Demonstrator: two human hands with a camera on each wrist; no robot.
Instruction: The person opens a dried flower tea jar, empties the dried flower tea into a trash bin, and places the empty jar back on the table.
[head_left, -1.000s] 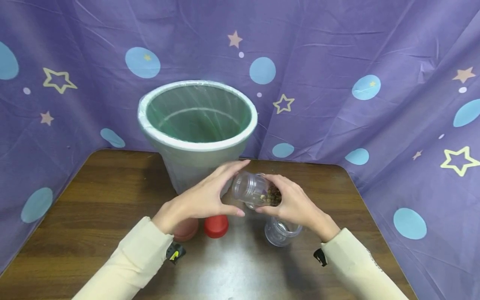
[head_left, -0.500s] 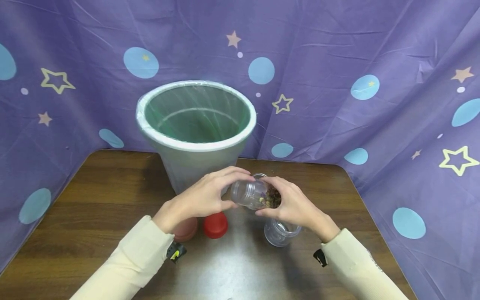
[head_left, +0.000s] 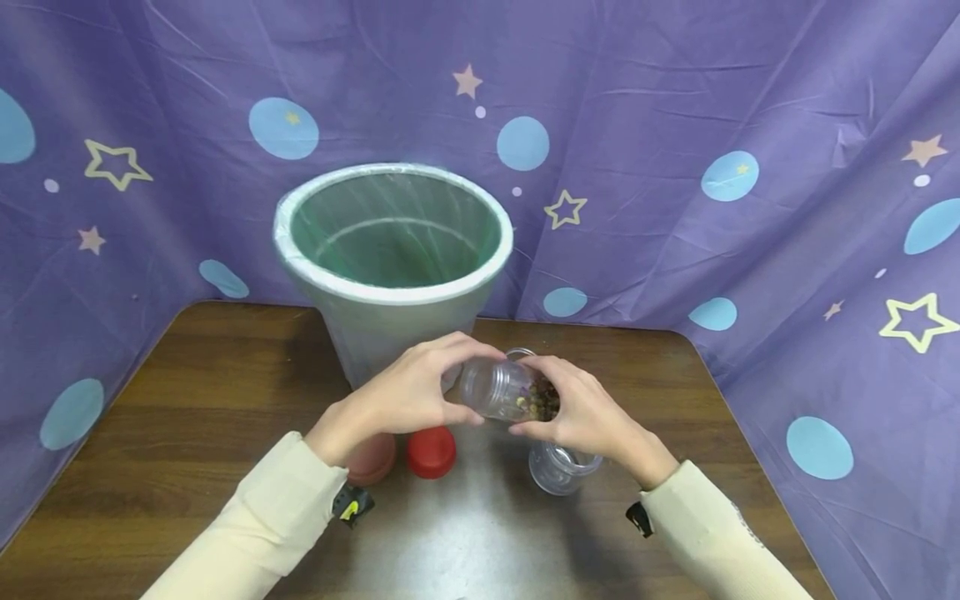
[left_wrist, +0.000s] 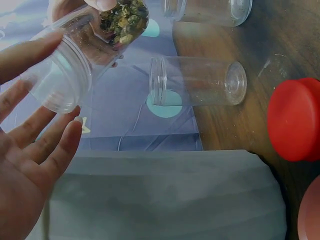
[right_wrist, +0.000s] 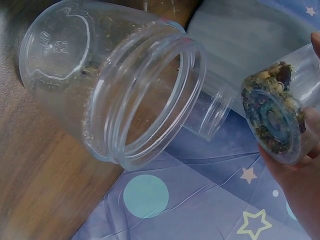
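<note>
A clear plastic jar (head_left: 504, 390) lies sideways in the air between the hands, with dried herbs or flower buds (left_wrist: 125, 20) gathered at its right end. My right hand (head_left: 588, 408) grips that base end, thumb below and fingers above. My left hand (head_left: 408, 390) curls thumb and fingers around the ridged clear end on the left. Under the right hand, an uncapped clear jar (head_left: 557, 468) stands on the table. Behind the held jar, another clear jar (left_wrist: 200, 80) is mostly hidden in the head view. A red lid (head_left: 431, 452) and a pinkish lid (head_left: 371, 460) lie below the left hand.
A large grey-green bin (head_left: 393, 293) with a plastic liner stands at the back of the wooden table (head_left: 187, 400), close beyond the left hand. Purple patterned cloth (head_left: 637, 125) hangs behind and at both sides.
The left hand's fingers have come down from spread apart to around the jar's left end. The jar has turned slightly, and the right hand keeps its grip.
</note>
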